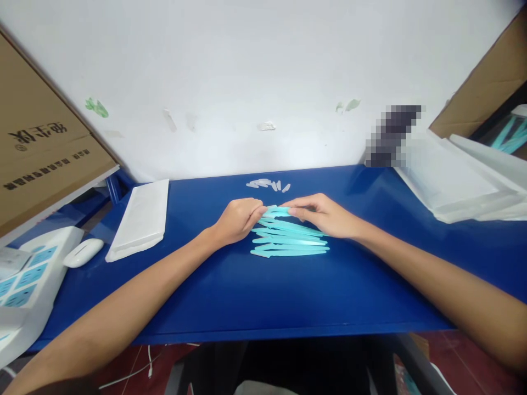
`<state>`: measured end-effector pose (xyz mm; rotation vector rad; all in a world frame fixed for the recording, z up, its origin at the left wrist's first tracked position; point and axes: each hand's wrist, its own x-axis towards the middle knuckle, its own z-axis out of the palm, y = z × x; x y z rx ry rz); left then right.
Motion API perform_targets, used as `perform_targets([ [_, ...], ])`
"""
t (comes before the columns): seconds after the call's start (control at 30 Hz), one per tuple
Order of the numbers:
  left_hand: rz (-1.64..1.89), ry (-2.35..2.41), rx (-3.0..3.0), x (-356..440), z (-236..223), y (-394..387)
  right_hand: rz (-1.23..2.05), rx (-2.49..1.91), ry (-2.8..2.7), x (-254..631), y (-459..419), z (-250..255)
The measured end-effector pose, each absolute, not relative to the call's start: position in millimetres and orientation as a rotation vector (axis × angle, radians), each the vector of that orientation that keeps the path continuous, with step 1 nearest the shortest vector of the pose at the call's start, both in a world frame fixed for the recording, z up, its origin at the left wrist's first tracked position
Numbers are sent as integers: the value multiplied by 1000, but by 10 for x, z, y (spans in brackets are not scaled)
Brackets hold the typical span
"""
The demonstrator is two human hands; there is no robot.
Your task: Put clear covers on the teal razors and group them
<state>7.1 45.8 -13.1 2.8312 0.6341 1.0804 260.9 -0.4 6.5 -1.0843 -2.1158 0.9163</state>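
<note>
At the middle of the desk, my left hand [242,220] is closed, its thumb and fingers pinching the left end of slim teal eyebrow razors [276,212]. My right hand [319,215] pinches the right end between thumb and fingertips. It looks like more than one razor is held together, but the fingers cover both ends. Just below the hands, several more teal eyebrow razors [294,240] lie side by side on the desk, roughly parallel. Beyond the hands is a loose scatter of small translucent white caps [263,182].
The blue desk [247,299] meets a white wall. A white packet [140,216] lies at left, near a white earbud-like case [84,253] and a power strip [35,291]. Large cardboard [45,131] stands at far left. White plastic bags [465,175] lie at right.
</note>
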Motion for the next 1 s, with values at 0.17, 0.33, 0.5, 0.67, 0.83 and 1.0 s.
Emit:
perform_targets([
  [0.17,1119,693,2700,108,-161,452,877,-1079,-2141,2607,-15,91],
  [0.33,1120,759,2664,101,-182,463,899,-986,-2290,2561,-93,155],
  [0.5,1105,886,2605,108,-156,435,850,-945,-2339,2549,-53,236],
  [0.67,1090,977,2556,118,-128,594,643,-1022,-2368,2452,124,295],
  [0.83,1059,983,2544,198,-20,918,505,-1164,-2222,2414,229,220],
  [1.0,1053,1030,2471,201,31,1181,207,-1479,-2418,2722,178,189],
])
